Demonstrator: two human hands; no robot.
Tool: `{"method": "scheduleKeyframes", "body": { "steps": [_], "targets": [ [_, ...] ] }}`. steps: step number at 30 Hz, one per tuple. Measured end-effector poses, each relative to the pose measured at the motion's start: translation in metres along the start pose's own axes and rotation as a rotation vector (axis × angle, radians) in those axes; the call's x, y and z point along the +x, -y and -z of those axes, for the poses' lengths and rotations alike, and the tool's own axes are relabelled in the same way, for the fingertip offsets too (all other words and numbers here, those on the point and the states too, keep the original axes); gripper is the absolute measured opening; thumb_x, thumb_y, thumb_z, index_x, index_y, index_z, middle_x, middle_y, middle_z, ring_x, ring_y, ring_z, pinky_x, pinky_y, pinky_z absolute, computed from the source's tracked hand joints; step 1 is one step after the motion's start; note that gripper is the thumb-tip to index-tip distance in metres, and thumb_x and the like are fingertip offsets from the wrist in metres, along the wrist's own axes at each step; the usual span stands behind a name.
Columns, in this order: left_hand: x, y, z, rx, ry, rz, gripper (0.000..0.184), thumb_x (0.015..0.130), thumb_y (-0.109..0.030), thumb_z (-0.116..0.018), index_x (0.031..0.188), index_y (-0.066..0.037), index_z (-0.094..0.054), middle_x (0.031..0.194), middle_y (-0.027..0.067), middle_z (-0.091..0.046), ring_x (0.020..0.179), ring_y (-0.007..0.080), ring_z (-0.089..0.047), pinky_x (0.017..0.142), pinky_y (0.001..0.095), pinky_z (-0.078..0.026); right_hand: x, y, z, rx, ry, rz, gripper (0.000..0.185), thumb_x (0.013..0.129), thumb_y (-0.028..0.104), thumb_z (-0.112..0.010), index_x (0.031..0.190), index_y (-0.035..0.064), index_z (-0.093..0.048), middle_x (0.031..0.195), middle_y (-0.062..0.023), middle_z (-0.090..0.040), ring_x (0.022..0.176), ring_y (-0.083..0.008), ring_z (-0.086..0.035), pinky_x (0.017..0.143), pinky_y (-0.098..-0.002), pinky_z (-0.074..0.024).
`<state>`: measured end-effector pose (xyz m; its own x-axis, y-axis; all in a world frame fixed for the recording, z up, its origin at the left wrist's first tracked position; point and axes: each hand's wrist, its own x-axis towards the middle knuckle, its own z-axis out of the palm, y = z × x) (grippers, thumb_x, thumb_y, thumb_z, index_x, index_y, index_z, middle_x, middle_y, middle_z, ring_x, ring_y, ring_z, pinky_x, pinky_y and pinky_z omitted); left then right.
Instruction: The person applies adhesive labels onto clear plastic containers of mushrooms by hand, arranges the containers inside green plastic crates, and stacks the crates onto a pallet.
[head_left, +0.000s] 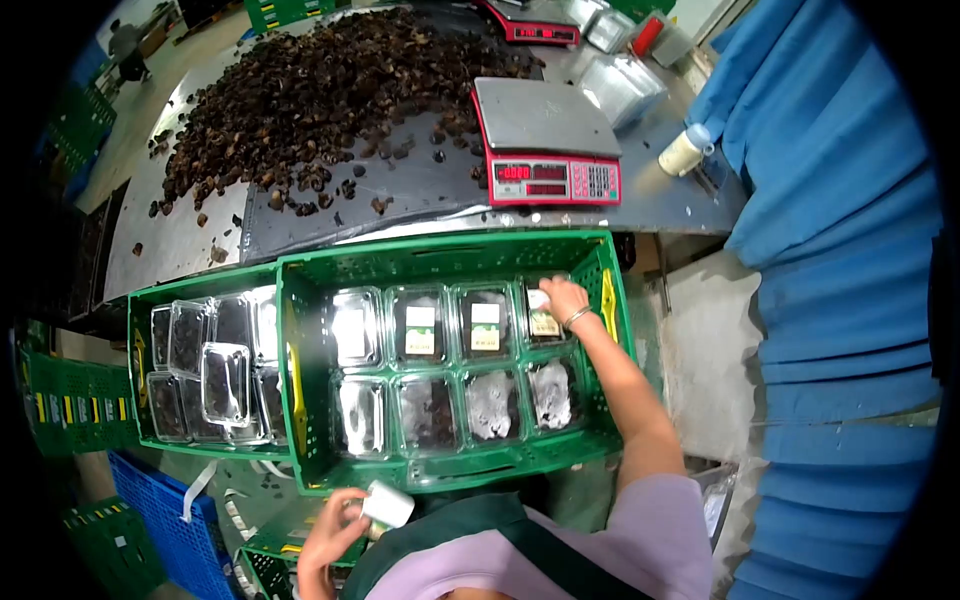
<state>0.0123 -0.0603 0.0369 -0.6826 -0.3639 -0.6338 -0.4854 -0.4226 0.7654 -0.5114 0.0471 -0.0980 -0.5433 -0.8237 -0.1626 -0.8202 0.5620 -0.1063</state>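
My left hand point(335, 528) is closed around a roll of white and green labels point(388, 506), below the near edge of the large green crate point(450, 467). My right hand point(564, 302) is at the far right corner inside that crate. Its fingers are together at the upper part of a label point(543, 324) on a clear plastic box; the fingertips are partly hidden. Two rows of lidded clear boxes with dark contents fill the crate. In the far row, a box point(420, 322) and its neighbour point(485, 318) bear green and white labels. Near-row boxes point(492, 405) show no labels.
A second green crate point(140, 370) with stacked clear boxes adjoins on the left. Behind, a metal table point(420, 215) carries a heap of dark dried pieces point(330, 90), a red scale point(545, 140) and a bottle point(685, 152). A blue curtain point(830, 200) hangs on the right.
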Motion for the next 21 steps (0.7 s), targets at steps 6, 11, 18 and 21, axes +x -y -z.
{"method": "scheduleKeyframes", "body": {
  "steps": [6,11,18,21],
  "targets": [
    [-0.035,0.062,0.012,-0.154,-0.215,0.024,0.037,0.076,0.004,-0.062,0.111,0.001,-0.052,0.083,0.0026,-0.061,0.073,0.0086,-0.056,0.071,0.0226,-0.046,0.000,0.038,-0.007,-0.205,-0.039,-0.110,0.052,0.060,0.032,-0.079,0.099,0.0117,-0.053,0.097,-0.0097,-0.053,0.086,-0.0286,-0.058,0.071,-0.0409,-0.0474],
    [-0.013,0.014,-0.022,-0.076,-0.583,-0.279,0.008,0.082,0.002,-0.056,0.088,0.002,-0.051,0.072,0.0004,-0.052,0.065,0.0056,-0.047,0.058,0.0210,-0.039,-0.101,0.251,0.054,0.954,0.453,0.521,0.053,0.071,0.034,-0.073,0.113,0.0075,-0.055,0.102,-0.0095,-0.060,0.085,-0.0200,-0.061,0.072,-0.0314,-0.0488],
    [-0.016,0.007,-0.019,0.113,-0.874,-0.558,0.024,0.081,0.004,-0.054,0.106,0.005,-0.055,0.101,0.0114,-0.058,0.097,0.0154,-0.055,0.081,0.0263,-0.044,-0.158,0.351,0.037,1.029,0.226,0.868,0.017,0.083,0.020,-0.059,0.086,0.0038,-0.057,0.079,-0.0130,-0.058,0.071,-0.0314,-0.058,0.062,-0.0371,-0.0461],
    [-0.025,0.027,-0.002,-0.051,-0.693,-0.415,0.018,0.082,0.002,-0.055,0.099,0.006,-0.059,0.095,0.0110,-0.063,0.084,0.0124,-0.058,0.073,0.0244,-0.047,-0.170,0.359,0.036,1.012,0.357,0.723,0.016,0.083,0.020,-0.059,0.086,0.0040,-0.058,0.079,-0.0139,-0.061,0.069,-0.0302,-0.061,0.059,-0.0366,-0.0473]
  ]
}}
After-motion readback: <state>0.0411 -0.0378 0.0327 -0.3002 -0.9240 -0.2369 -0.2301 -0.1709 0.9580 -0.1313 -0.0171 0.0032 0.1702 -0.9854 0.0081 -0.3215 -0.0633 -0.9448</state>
